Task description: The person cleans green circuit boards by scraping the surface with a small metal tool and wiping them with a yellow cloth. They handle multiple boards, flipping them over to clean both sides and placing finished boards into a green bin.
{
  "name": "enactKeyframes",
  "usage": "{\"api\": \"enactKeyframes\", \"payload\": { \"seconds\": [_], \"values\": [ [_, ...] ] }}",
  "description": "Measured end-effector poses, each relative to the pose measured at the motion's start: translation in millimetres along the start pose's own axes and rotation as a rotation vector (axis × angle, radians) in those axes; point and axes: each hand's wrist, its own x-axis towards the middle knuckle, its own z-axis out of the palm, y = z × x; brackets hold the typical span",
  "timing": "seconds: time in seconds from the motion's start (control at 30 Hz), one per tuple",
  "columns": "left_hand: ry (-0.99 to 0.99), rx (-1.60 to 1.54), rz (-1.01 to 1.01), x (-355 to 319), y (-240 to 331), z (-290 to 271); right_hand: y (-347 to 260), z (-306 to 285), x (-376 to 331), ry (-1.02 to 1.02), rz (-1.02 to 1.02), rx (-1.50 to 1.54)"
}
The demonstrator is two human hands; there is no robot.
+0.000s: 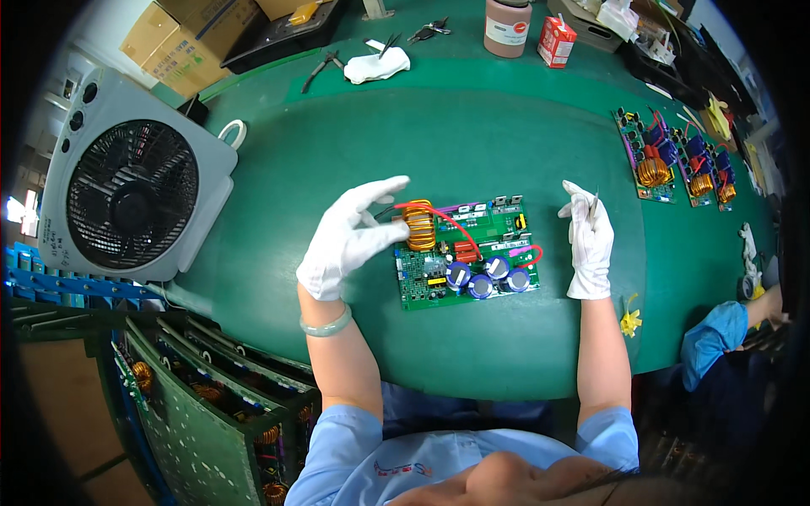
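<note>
A green circuit board (pixel 413 291) lies on the green mat in front of me. It carries a copper-wound ring coil (pixel 419 226), several blue-sleeved capacitors (pixel 481 287) and a red wire (pixel 451 221) arching over from the coil. My left hand (pixel 346 240), in a white glove, is at the board's left side. Its thumb and index finger are spread, with the thumb tip against or very near the coil. To the right of the board, my gloved right hand (pixel 588 244) is raised with fingers closed around a thin metal tool (pixel 596 199), mostly hidden by the glove.
Similar boards (pixel 654 169) stand in a row at right. A grey box fan (pixel 135 185) is on the left, above a green rack (pixel 202 413) of boards. Pliers (pixel 321 72), a white cloth (pixel 377 66) and a cup (pixel 507 29) lie far back. Another person's sleeve (pixel 713 341) shows at right.
</note>
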Motion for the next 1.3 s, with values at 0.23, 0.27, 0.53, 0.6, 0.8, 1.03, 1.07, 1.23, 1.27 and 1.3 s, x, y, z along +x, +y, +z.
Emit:
{"api": "enactKeyframes", "payload": {
  "seconds": [0.23,0.27,0.53,0.6,0.8,1.03,1.07,1.23,1.27,1.3],
  "values": [
    [-0.135,0.121,0.096,2,-4,4,-5,-1,-2,-0.024,0.032,-0.05],
    [-0.102,-0.041,-0.005,3,-7,4,-4,-1,-2,-0.025,0.017,-0.053],
    [0.402,-0.308,-0.277,6,-11,-8,-4,0,-3,-0.013,0.015,-0.076],
    [0.462,-0.292,-0.3,6,-15,-8,-3,0,-2,-0.011,0.011,-0.08],
    [0.519,-0.419,-0.331,1,-28,-4,2,-1,-2,-0.019,-0.037,-0.085],
    [0.518,0.122,-0.379,-2,-38,-4,2,-3,-2,-0.033,-0.058,-0.12],
    [0.493,0.188,-0.366,-2,-41,-3,3,-2,-2,-0.033,-0.072,-0.124],
    [0.409,0.167,-0.265,0,-44,4,1,-1,-4,-0.043,-0.073,-0.141],
    [0.377,0.139,-0.234,0,-42,5,3,-1,-3,-0.051,-0.077,-0.134],
    [0.357,0.172,-0.187,0,-42,6,4,-3,-3,-0.056,-0.081,-0.129]
  ]
}}
